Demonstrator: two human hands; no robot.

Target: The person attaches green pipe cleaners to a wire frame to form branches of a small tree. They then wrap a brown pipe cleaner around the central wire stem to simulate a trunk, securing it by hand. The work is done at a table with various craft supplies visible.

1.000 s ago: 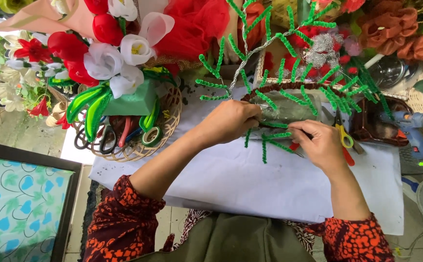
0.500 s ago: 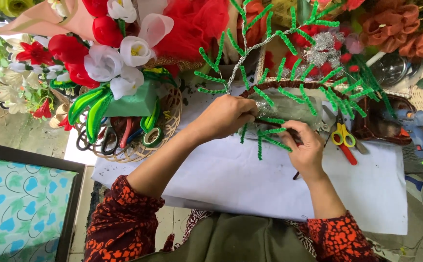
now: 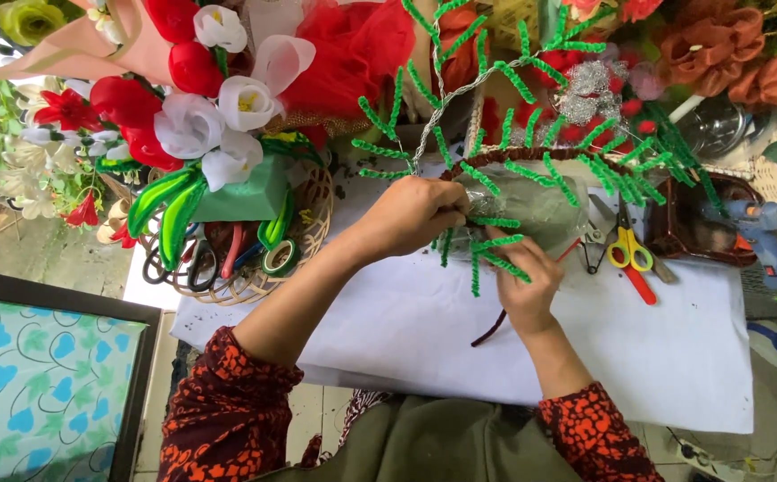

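Both hands, left (image 3: 415, 214) and right (image 3: 522, 281), pinch green stems (image 3: 487, 254) closed; overbending risks snapping the branch (image 3: 531, 156) or toppling it onto the scissors (image 3: 629, 250).

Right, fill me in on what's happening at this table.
A person is working on a branch of green fuzzy wire stems over a white sheet. The left hand pinches the stems near a brown wrapped stalk; the right hand grips a lower green piece. Yellow-handled scissors lie beside them, a basket of tools to the left.
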